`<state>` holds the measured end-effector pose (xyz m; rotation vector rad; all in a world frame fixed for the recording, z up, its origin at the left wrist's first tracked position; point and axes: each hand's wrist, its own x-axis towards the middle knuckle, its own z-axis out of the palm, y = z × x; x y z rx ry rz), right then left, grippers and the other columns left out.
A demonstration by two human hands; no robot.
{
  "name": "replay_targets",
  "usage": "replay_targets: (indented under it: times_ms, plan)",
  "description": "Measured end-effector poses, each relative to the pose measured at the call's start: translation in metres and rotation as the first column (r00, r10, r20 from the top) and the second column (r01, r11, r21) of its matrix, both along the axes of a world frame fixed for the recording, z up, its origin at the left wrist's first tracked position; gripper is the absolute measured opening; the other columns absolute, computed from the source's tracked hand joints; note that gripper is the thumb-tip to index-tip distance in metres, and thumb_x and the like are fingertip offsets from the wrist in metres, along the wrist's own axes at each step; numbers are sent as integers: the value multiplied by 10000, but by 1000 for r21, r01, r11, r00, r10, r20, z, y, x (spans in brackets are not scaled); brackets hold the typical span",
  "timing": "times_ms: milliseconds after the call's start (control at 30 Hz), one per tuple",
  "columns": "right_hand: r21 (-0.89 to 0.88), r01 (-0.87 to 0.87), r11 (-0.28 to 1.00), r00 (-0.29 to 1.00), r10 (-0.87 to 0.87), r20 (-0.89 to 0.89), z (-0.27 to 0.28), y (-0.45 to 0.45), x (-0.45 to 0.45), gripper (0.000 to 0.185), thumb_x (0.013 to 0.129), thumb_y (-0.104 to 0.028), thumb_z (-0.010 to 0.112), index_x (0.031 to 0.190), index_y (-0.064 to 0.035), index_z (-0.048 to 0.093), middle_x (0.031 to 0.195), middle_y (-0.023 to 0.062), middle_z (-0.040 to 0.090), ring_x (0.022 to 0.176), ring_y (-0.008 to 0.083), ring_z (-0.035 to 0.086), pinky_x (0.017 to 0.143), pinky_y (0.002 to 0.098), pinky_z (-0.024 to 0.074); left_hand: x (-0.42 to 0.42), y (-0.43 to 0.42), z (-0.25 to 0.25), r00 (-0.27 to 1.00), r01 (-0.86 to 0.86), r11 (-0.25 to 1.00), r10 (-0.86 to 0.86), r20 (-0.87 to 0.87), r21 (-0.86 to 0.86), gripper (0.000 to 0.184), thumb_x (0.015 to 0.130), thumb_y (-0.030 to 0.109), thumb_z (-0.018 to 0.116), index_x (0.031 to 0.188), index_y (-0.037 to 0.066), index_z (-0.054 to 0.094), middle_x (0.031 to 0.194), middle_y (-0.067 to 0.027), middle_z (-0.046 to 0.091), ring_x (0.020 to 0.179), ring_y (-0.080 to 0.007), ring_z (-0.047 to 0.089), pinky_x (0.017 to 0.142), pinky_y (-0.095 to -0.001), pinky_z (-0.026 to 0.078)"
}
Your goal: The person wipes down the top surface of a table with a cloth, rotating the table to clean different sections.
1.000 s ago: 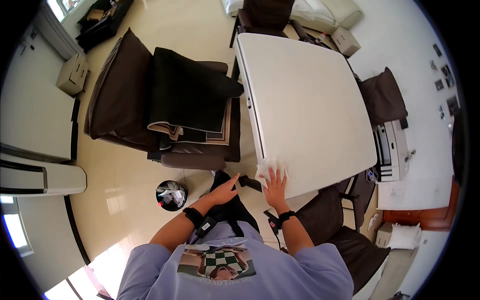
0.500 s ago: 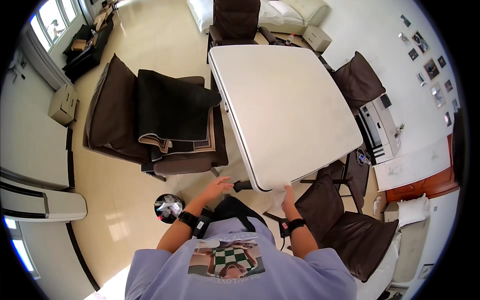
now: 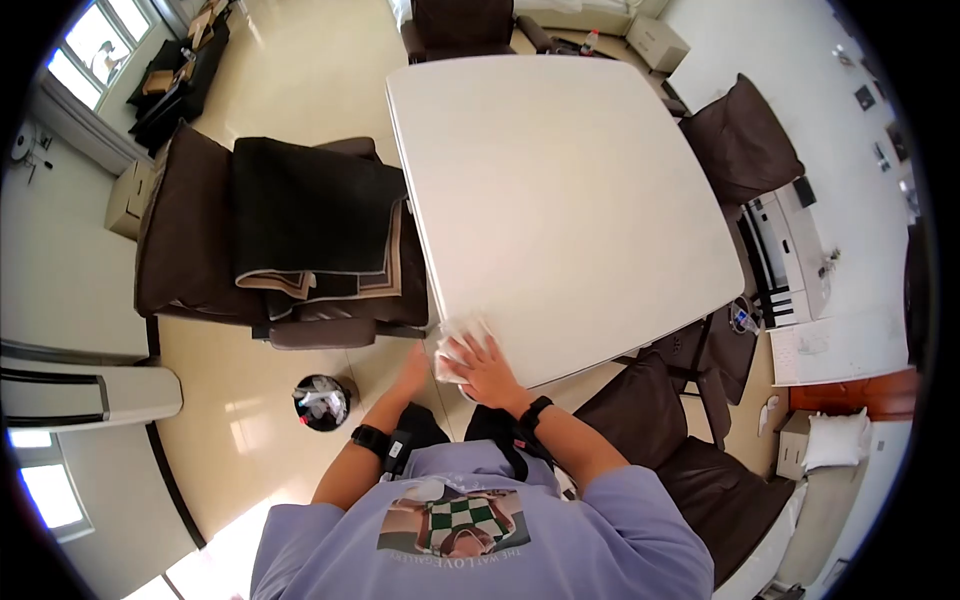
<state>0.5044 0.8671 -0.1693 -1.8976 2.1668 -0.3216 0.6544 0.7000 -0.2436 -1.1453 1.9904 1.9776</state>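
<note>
My right hand (image 3: 485, 372) lies at the near left corner of the white table (image 3: 570, 210), pressing a crumpled white tissue (image 3: 468, 335) against the top. Its fingers are stretched out over the tissue, which sticks out past them. Just left of that corner, below the tabletop's edge, is my left hand (image 3: 412, 368). Its fingers are smeared and partly hidden, and nothing shows in it. Both wrists wear black bands.
A brown armchair (image 3: 190, 230) draped with a dark cloth (image 3: 310, 205) stands left of the table. Near my left arm is a black waste bin (image 3: 323, 403). More brown chairs stand at the far side (image 3: 462, 28), right (image 3: 740, 145) and near right (image 3: 640, 415).
My right hand has moved left along the near edge with the tissue and now presses it on the corner. My left hand has shifted slightly left. The view has also shifted.
</note>
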Motion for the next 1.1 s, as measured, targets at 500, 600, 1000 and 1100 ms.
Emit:
replay_targets:
  times_ms: [500,600,1000,1100]
  plan:
    - [80,222,972,973,-226,43,-15,168,-229,712,853,-223,592,1506,-249,311,1586,27,222,1462,281,186,1164,535,145,-74,45,-6,916,-390,916,397,66,-94,662,1023,518,278,1410,-1,409,1368,-150,497,1228,-232,497,1042,-325,379]
    - [99,455,885,890,-453,-47,-25,215,-278,601,935,-285,493,1508,-258,313,1591,25,214,1475,268,150,1160,536,134,-70,41,0,897,-423,905,425,125,-40,679,998,553,312,1384,12,449,1355,-146,510,1226,-222,500,1011,-328,400]
    - [-205,622,756,765,-642,-47,-23,93,-183,731,819,-146,617,1494,-154,336,1577,84,235,1463,347,142,1168,541,119,-62,10,39,950,-197,980,192,247,-5,773,951,626,333,1410,12,438,1417,-164,486,1319,-309,453,987,-452,420]
    - [-54,517,854,856,-516,34,-25,41,-108,666,856,-233,602,1474,-151,370,1569,61,260,1452,331,178,1164,536,154,-54,6,36,973,-217,947,189,135,238,732,992,579,251,1496,48,286,1541,-139,321,1376,-323,384,1099,-460,298]
